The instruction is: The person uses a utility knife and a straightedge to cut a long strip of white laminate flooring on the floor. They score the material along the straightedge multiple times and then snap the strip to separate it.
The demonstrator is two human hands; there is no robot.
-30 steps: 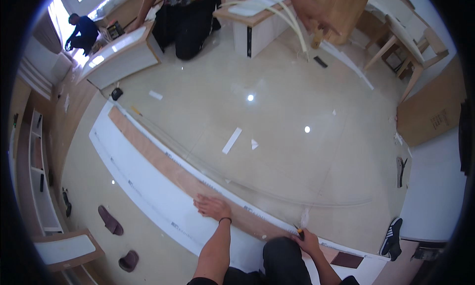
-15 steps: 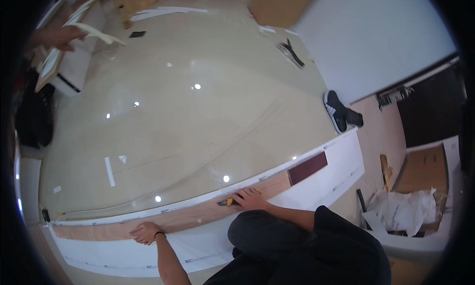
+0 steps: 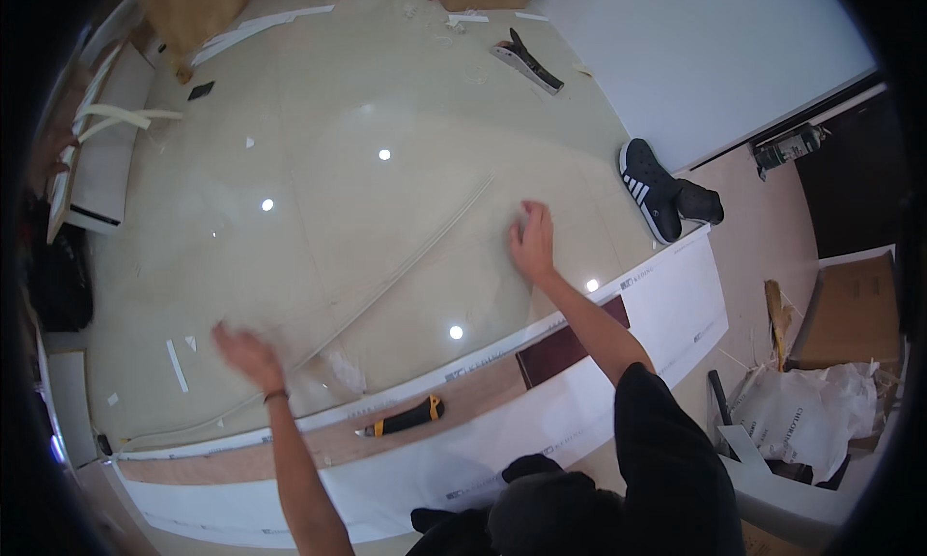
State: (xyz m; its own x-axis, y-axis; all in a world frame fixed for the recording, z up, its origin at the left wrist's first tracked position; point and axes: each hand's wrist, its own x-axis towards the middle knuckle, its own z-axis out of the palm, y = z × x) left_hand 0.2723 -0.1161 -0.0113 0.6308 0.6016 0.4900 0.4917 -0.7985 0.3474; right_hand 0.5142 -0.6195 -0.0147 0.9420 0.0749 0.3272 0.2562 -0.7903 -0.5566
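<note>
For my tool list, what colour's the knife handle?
The handle is black and yellow, best in head view.

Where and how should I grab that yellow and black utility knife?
Probably by the black handle, from above and the right, with your right hand: the utility knife lies on the brown wooden strip, its metal tip pointing left and its yellow-trimmed butt right, so this grip should stay clear of that tip.
</note>
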